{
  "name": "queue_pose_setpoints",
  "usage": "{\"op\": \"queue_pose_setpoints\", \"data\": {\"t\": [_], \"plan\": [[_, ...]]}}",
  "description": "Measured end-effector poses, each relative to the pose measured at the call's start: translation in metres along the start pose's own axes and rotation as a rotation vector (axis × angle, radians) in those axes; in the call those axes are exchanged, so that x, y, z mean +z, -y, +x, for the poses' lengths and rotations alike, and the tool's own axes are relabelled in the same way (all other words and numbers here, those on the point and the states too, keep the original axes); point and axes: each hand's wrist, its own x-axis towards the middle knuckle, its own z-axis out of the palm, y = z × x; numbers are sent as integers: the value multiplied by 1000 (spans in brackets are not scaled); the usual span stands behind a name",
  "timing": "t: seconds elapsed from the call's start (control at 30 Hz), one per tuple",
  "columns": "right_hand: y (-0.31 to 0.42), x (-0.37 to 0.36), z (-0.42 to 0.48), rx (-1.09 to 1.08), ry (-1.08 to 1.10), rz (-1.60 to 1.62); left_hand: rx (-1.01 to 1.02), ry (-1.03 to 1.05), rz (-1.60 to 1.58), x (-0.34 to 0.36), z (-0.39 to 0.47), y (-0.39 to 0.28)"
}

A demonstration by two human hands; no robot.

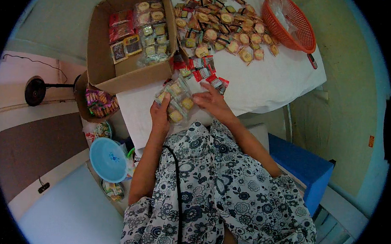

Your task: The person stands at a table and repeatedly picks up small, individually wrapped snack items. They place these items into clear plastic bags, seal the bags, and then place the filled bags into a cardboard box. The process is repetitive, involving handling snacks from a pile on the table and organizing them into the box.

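My left hand (161,110) grips the left side of a clear plastic pack of round yellowish cookies (175,116) above the near edge of the table. My right hand (209,100) is at the pack's right side, its fingers spread; whether the fingertips touch the plastic I cannot tell. Just beyond the hands lie several small red packets (202,73). A large pile of individually wrapped round cookies (226,18) covers the far part of the white tablecloth (245,88). At the left, an open cardboard box (132,78) holds packs of cookies (150,39) and red packs (121,27).
An orange plastic basket (298,32) with clear bags stands at the back right, near a small red and black object (312,61). Left of the table are a box of purple-wrapped snacks (101,103), a blue basin (108,161) and a black fan (35,90).
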Motion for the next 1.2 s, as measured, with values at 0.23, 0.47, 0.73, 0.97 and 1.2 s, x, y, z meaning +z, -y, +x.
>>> {"op": "queue_pose_setpoints", "data": {"t": [0.23,0.47,0.73,0.97,1.2], "plan": [[10,10,-21,384,104,30,-183,-53,-287,13,2,2],[-14,17,-12,-70,-82,10,-310,-150,-197,7,1,18],[7,27,-30,-240,-135,-44,-243,-172,-236,11,-4,15],[4,19,-26,-245,-104,-204,-210,-142,-186,11,-2,17],[-16,11,-15,-3,-52,73,-259,-122,-135,11,-2,17]]}}
